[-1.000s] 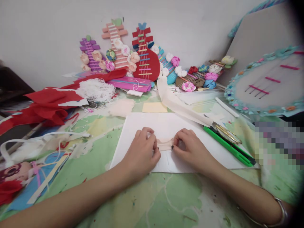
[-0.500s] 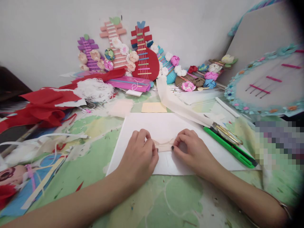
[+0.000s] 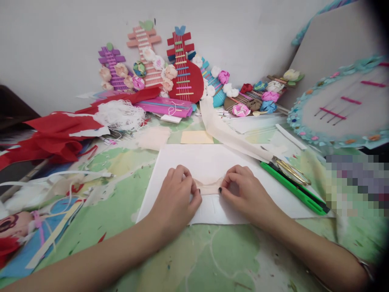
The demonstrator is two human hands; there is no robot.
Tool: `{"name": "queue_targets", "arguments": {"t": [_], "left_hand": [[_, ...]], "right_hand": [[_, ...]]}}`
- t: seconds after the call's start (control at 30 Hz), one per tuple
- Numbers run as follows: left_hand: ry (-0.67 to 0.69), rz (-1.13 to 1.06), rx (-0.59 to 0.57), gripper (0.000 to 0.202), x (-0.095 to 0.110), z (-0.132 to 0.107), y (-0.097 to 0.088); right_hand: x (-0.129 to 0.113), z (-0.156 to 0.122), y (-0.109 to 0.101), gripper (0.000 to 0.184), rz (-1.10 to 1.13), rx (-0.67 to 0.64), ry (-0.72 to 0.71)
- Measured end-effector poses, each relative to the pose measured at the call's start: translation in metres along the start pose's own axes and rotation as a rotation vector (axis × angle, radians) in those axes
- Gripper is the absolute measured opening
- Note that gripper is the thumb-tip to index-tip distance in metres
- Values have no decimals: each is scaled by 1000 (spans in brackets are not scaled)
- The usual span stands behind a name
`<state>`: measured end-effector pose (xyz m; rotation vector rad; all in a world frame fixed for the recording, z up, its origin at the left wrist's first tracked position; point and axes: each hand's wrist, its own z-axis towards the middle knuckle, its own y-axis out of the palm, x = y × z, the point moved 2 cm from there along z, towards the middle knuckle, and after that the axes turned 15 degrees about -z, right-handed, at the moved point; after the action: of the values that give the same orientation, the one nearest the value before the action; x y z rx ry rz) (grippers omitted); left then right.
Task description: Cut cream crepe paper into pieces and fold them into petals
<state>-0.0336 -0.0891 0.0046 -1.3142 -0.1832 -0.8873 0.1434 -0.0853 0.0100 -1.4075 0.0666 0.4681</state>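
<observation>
Cream paper strip (image 3: 209, 187) is pinched at each end by left hand (image 3: 178, 198) and right hand (image 3: 243, 191) fingers, over white board (image 3: 212, 162).

The strip (image 3: 209, 186) is pale cream on a white sheet (image 3: 212, 160). The tablecloth (image 3: 212, 251) is green with pale, map-like patches. At three o'clock a bright green cutter (image 3: 291, 188) lies by gold scissors (image 3: 291, 171). At twelve o'clock a red instrument cutout (image 3: 191, 81) bears multicoloured bars; at ten o'clock, red fabric (image 3: 57, 126). At two o'clock a grey disc (image 3: 349, 91) has a turquoise rim and pink bars.
</observation>
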Motion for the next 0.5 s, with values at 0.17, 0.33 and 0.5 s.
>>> {"name": "queue_targets", "arguments": {"t": [0.17,0.33,0.5], "left_hand": [[-6,23,-4,11,1,0,1],[85,106,69,9,3,-1,3],[326,170,37,15,8,-2,4]], "right_hand": [[0,0,1,12,-20,17,-7],[1,0,3,11,-32,18,-22],[0,0,3,11,-41,21,-33]]}}
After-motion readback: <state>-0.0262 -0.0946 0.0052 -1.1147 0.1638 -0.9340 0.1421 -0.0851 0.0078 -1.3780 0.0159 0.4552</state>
